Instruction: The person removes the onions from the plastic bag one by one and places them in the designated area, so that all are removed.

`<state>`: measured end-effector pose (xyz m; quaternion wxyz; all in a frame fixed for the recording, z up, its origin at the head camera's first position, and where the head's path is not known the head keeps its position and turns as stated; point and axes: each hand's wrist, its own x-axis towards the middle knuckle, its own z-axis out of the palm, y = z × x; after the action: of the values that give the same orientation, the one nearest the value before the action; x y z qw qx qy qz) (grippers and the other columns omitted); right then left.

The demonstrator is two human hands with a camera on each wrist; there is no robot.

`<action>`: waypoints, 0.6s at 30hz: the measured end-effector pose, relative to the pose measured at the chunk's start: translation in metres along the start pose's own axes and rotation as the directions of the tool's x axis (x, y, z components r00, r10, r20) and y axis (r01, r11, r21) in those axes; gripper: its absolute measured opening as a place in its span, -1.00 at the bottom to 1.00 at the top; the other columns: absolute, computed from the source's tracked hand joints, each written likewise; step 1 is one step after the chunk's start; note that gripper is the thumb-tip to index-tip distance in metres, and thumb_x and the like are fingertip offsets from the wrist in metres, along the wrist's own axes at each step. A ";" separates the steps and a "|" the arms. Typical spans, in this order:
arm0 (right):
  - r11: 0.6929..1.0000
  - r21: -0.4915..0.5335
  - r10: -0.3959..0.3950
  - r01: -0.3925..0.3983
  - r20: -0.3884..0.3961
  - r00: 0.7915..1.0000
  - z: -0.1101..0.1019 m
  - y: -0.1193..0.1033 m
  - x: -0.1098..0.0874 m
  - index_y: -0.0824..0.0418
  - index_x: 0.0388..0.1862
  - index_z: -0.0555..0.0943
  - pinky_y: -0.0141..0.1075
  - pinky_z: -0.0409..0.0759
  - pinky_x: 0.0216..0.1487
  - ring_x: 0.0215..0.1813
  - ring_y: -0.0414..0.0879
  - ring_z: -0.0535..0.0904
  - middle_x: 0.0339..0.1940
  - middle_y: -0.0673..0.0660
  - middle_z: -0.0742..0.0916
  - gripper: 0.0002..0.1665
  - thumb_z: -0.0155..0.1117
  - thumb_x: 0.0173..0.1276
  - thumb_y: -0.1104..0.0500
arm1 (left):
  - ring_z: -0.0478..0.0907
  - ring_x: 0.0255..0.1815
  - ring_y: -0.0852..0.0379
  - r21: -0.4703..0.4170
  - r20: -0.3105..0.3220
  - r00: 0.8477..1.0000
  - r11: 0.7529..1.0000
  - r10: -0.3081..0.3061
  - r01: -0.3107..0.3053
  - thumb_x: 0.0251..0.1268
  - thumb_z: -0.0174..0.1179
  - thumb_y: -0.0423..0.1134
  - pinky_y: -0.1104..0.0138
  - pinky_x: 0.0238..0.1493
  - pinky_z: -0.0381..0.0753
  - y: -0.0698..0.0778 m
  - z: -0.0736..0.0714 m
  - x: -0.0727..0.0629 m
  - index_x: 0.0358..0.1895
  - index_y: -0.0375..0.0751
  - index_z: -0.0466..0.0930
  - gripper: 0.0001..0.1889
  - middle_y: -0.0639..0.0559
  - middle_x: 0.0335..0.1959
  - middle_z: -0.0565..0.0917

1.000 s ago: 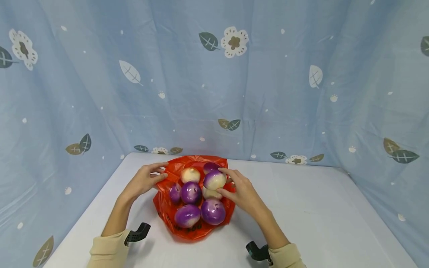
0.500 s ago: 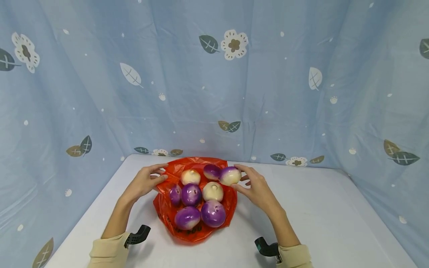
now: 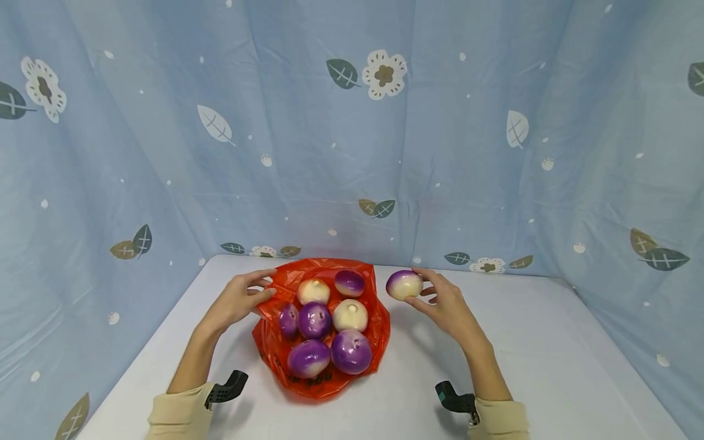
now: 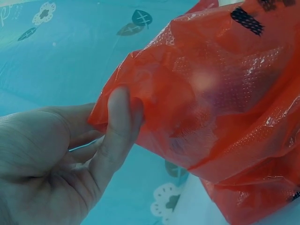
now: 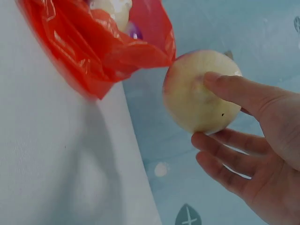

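Observation:
A purple-and-white turnip (image 3: 404, 285) is held in my right hand (image 3: 448, 305), just right of the bag and raised off the table. In the right wrist view the thumb lies across the pale side of this turnip (image 5: 197, 103), with fingers beneath it. My left hand (image 3: 236, 299) pinches the left edge of a red plastic bag (image 3: 308, 391); the left wrist view has the thumb pressing the bag film (image 4: 159, 93). Inside the spread bag sit several glossy turnips, among them a purple one (image 3: 351, 352) at the front and a whitish one (image 3: 350, 316) behind it.
The white table (image 3: 528, 354) extends to the right of the bag. A blue patterned curtain (image 3: 330, 153) hangs behind it and along both sides. Each wrist wears a black camera mount, such as the one on the right (image 3: 455, 397).
My right hand has lifted the turnip out of the bag and carried it right, past the bag's edge, uncovering the whitish turnip beneath. The left hand has stayed on the bag edge.

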<state>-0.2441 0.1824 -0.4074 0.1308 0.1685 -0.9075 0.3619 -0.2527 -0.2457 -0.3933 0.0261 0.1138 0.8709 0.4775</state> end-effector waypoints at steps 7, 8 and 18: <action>0.999 -0.015 0.041 -0.041 0.014 0.999 -0.001 0.012 -0.001 0.06 0.39 0.39 -0.11 0.74 -0.11 -0.05 0.10 0.70 0.15 0.21 0.65 -0.22 0.46 0.22 0.01 | 0.73 -0.07 -0.16 0.001 0.003 1.000 1.000 -0.004 0.004 0.38 0.19 -0.29 0.28 -0.32 0.75 0.000 0.000 0.000 0.40 -0.27 0.34 -0.45 -0.42 0.11 0.57; 0.999 -0.018 0.048 -0.048 0.011 0.999 -0.001 0.014 -0.001 0.06 0.39 0.39 -0.11 0.74 -0.11 -0.06 0.10 0.70 0.14 0.21 0.66 -0.21 0.47 0.21 0.01 | 0.73 -0.07 -0.16 0.003 0.003 1.000 1.000 -0.005 0.005 0.38 0.19 -0.29 0.28 -0.32 0.75 0.000 0.000 0.000 0.40 -0.27 0.34 -0.45 -0.42 0.11 0.57; 0.996 -0.049 0.081 -0.080 0.034 0.996 0.008 0.029 -0.001 0.14 0.36 0.42 -0.18 0.74 -0.20 -0.08 0.11 0.69 0.08 0.25 0.68 -0.23 0.49 0.19 0.08 | 0.73 -0.07 -0.16 0.009 -0.002 1.000 1.000 -0.010 0.010 0.37 0.21 -0.27 0.28 -0.32 0.75 -0.001 0.000 0.001 0.40 -0.26 0.35 -0.45 -0.41 0.12 0.57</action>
<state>-0.2553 0.1967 -0.4313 0.1037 0.1352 -0.9240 0.3423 -0.2534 -0.2462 -0.3944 0.0273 0.1091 0.8737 0.4733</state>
